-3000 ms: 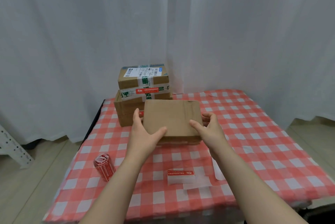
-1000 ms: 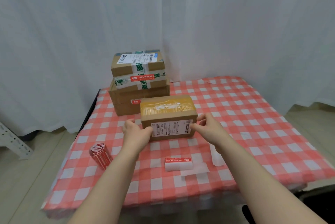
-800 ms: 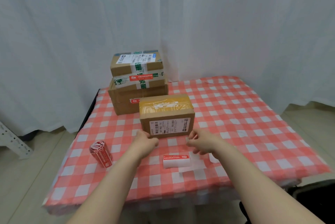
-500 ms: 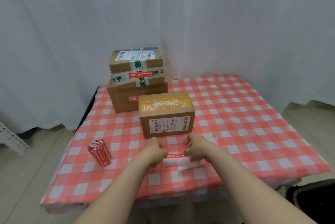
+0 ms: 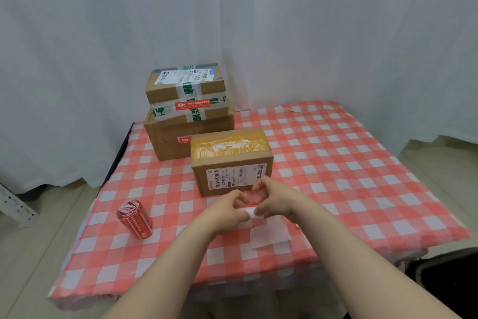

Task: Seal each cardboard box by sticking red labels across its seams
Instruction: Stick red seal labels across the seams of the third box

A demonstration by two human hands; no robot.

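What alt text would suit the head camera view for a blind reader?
A person's left hand and right hand pinch a red label strip over a red-checked table, in front of a brown cardboard box. Two stacked boxes stand behind; a label roll lies at left.

Both forearms reach in from below, the 2 hands meeting at centre. The left hand and right hand pinch a label strip between them, fingers curled.
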